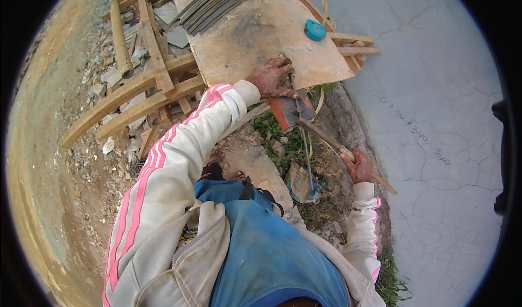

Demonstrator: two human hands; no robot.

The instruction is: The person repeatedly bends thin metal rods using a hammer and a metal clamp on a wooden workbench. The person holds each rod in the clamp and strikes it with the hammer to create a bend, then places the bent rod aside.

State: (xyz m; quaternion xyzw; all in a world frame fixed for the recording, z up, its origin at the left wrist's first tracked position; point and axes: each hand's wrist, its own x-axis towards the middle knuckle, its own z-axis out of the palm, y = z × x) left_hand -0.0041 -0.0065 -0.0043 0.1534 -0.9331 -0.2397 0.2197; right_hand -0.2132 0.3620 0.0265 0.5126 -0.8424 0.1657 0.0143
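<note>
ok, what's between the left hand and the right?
In the head view: an orange and grey block, then the wooden stick that the right hand grips.

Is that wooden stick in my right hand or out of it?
In: the right hand grips the wooden stick, whose end juts past it.

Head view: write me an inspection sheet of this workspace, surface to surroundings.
Surface: wooden board, dark-stained, carrying a bundle of dark strips and a blue tape measure.
Things at hand: wooden stick; orange-and-grey block by the board's near edge.
Clutter: timber and rubble to the left; crumpled bag below.
Hands: left hand at the board's near edge, grip unclear; right hand closed around the stick.
Cables: nothing seen.
Surroundings: cracked grey floor on the right; green plants below the board.
</note>
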